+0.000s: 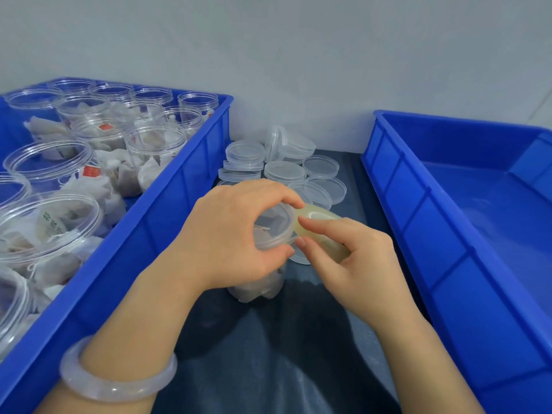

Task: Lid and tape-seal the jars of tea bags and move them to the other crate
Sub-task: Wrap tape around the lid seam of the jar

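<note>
A clear jar holding tea bags stands on the dark table between two blue crates, with a clear lid on top. My left hand grips the lid rim between thumb and fingers. My right hand holds a yellowish roll of clear tape against the lid's right edge, fingertips touching the rim. The left crate holds several open jars of tea bags. The right crate has nothing in it.
Several loose clear lids lie stacked and spread on the table behind the jar, near the grey wall. A pale bangle sits on my left wrist. Dark table surface shows between the crates in front.
</note>
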A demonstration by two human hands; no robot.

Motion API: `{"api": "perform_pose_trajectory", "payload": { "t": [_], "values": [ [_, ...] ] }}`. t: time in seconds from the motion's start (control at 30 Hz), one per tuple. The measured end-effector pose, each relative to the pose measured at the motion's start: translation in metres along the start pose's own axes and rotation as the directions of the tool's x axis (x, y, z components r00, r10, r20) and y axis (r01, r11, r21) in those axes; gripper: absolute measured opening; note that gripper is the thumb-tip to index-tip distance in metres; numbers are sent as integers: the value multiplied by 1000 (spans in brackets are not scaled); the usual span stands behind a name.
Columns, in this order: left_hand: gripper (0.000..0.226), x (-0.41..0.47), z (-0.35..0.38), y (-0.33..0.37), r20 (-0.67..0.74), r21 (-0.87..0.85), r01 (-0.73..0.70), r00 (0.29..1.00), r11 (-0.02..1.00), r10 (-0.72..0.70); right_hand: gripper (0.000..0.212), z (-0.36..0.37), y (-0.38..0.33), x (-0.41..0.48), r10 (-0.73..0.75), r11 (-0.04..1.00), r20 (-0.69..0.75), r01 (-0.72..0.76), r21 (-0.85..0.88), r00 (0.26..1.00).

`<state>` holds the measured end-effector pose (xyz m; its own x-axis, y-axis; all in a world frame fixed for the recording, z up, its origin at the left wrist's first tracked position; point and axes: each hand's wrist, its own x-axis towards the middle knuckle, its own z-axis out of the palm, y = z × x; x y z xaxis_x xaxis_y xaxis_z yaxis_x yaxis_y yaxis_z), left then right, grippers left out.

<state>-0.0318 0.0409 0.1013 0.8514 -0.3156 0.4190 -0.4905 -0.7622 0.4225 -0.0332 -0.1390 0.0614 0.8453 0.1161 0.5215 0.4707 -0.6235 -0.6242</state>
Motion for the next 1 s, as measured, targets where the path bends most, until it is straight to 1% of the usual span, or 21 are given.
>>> {"api": "perform_pose_trajectory", "payload": {
  "t": [0.2,0.3,0.4,0.47,0.5,0.57,0.6,0.63,0.7,0.77,0.87,0.93,1.0],
  "values": [
    [46,0,-1,-3,36,-41,1,999,999,0,33,0,-1,5,11,999,-7,-11,-44,1000],
    [45,2,-2,-4,42,-79,4,999,997,-1,36,-2,0,9,40,998,49,-38,-44,998],
    [43,3,-4,-5,49,-108,4,999,994,2,45,-5,-2,13,54,994,109,-44,-98,993],
    [43,4,-4,-4,57,-125,-2,998,992,10,48,-5,-4,14,71,992,208,-47,-119,976],
    [44,4,-4,-4,63,-124,-8,998,992,16,48,-6,-5,15,82,994,279,-60,-87,957],
    [50,5,-4,-4,87,-87,-19,996,996,26,60,-9,-4,16,99,990,399,-131,52,912],
    [55,5,-4,-5,109,-47,-18,994,999,23,68,-11,-2,17,95,982,436,-157,109,895],
    [59,6,-4,-5,132,-4,-18,991,1000,18,70,-12,2,17,80,976,462,-163,142,883],
    [60,7,-3,-6,153,43,-32,988,999,25,67,-14,11,17,56,978,487,-145,147,871],
    [54,8,-3,-4,146,23,-27,989,999,24,62,-15,18,17,79,986,476,-140,94,876],
    [50,7,-2,-5,128,-24,-38,991,999,40,57,-16,29,19,111,990,412,-64,-127,904],
    [50,7,-3,-6,126,-42,-60,990,997,65,60,-7,36,18,139,961,438,-14,-275,888],
    [53,8,-4,-7,129,-61,-85,987,995,92,63,6,39,17,218,929,468,-36,-367,856]
  ]
}}
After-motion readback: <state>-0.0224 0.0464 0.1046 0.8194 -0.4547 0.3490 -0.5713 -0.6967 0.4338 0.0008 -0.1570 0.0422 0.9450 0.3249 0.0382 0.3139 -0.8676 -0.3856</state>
